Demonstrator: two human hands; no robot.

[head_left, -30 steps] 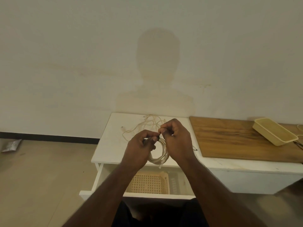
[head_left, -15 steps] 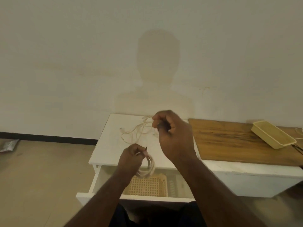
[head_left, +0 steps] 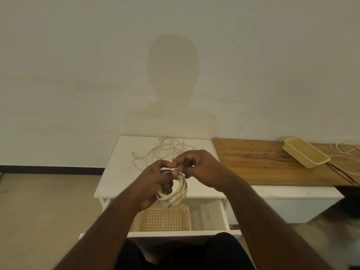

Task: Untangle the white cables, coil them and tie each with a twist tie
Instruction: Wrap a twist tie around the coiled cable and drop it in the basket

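Observation:
A coiled white cable [head_left: 180, 191] hangs in the air above the front edge of the white table [head_left: 116, 172]. My left hand [head_left: 155, 184] grips the coil, with fingers through its loop. My right hand [head_left: 202, 170] pinches at the top of the coil, fingertip to fingertip with the left; whatever it pinches is too small to make out. A loose tangle of white cable [head_left: 165, 151] lies on the table behind my hands.
An open drawer [head_left: 224, 217] under the table holds a perforated beige basket [head_left: 165, 219]. A wooden board [head_left: 263, 162] to the right carries a beige tray [head_left: 305, 152], more white cable [head_left: 344, 151] and thin dark ties [head_left: 341, 172].
My right hand, raised toward the tangle half a second ago, has come back down to the coil. My left hand has lifted the coil to meet it.

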